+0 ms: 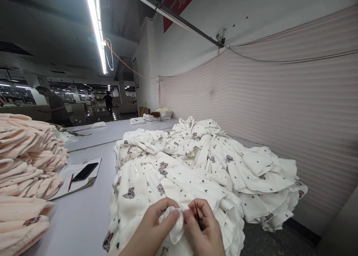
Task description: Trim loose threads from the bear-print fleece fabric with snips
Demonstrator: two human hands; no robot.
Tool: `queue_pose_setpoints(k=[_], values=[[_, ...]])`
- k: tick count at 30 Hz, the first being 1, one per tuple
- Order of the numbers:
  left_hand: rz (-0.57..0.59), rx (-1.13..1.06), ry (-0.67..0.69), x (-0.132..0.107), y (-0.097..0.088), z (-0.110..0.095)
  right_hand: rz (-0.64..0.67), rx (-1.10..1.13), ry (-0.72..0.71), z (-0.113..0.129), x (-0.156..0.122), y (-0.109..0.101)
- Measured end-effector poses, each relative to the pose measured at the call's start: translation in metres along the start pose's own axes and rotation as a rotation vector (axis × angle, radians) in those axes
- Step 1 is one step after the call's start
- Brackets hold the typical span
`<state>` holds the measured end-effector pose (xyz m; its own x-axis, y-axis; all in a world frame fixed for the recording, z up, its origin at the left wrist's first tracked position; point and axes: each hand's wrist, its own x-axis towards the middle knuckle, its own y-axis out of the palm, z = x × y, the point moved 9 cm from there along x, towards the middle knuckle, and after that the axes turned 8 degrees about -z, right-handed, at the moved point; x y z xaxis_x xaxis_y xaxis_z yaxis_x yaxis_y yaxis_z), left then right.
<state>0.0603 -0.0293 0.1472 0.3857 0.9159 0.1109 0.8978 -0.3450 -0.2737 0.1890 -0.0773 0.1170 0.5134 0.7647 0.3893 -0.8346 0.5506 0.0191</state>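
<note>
My left hand pinches a bunched edge of a white garment printed with grey-brown animal figures and small dark dots. Close beside it, my right hand is closed around small dark thread snips, their pointed end sticking up between thumb and fingers. The right fingertips meet the same bit of cloth, near the left thumb. Under both hands the garment lies in loose folds over the near edge of the table. How the snips' blades sit is partly hidden by the fingers.
More printed white garments are heaped behind and to the right. Peach garments are stacked at left. Between them lie a black phone, a pen and papers. Folded cloth stacks stand farther back. A person is at far left.
</note>
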Motion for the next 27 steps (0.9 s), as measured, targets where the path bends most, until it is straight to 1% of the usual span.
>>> queue_pose_setpoints(k=[3, 5, 8, 12, 15, 16, 17, 18, 19, 21, 22, 23, 24, 25, 27], values=[[-0.009, -0.07, -0.05, 0.0, -0.001, 0.004, 0.036, -0.063, -0.06, 0.003, -0.003, -0.008], [0.009, -0.067, -0.042, 0.0, 0.001, 0.004, 0.088, -0.112, -0.092, 0.004, -0.005, -0.008], [0.032, -0.007, -0.008, 0.002, 0.005, 0.002, 0.155, -0.159, -0.088, 0.003, -0.004, -0.006], [0.016, 0.082, 0.042, 0.001, 0.012, -0.001, 0.224, -0.098, -0.022, -0.001, 0.001, 0.0], [0.004, 0.112, 0.122, -0.002, 0.015, -0.009, 0.239, -0.006, 0.075, -0.011, 0.003, -0.001], [0.01, 0.116, 0.141, -0.001, 0.013, -0.011, 0.22, 0.023, 0.117, -0.016, 0.003, -0.005], [-0.001, 0.097, 0.144, 0.001, 0.006, -0.013, 0.177, 0.048, 0.155, -0.021, 0.003, -0.011], [-0.04, 0.034, 0.124, 0.006, -0.006, -0.014, 0.11, 0.065, 0.183, -0.026, 0.004, -0.02], [-0.111, -0.079, 0.083, 0.012, -0.023, -0.013, 0.017, 0.07, 0.197, -0.03, 0.004, -0.032], [-0.297, -0.41, 0.001, 0.023, -0.062, -0.009, -0.175, 0.031, 0.195, -0.035, 0.002, -0.057], [-0.349, -0.545, -0.01, 0.028, -0.074, -0.009, -0.233, -0.006, 0.194, -0.037, 0.001, -0.066], [-0.339, -0.596, -0.002, 0.033, -0.078, -0.01, -0.261, -0.039, 0.198, -0.039, 0.0, -0.07], [-0.271, -0.537, 0.013, 0.037, -0.071, -0.014, -0.264, -0.061, 0.206, -0.041, -0.001, -0.071], [-0.166, -0.385, 0.038, 0.038, -0.055, -0.016, -0.248, -0.063, 0.216, -0.042, 0.0, -0.069], [0.049, 0.058, 0.123, 0.032, -0.008, -0.016, -0.208, -0.004, 0.227, -0.044, 0.0, -0.063]])
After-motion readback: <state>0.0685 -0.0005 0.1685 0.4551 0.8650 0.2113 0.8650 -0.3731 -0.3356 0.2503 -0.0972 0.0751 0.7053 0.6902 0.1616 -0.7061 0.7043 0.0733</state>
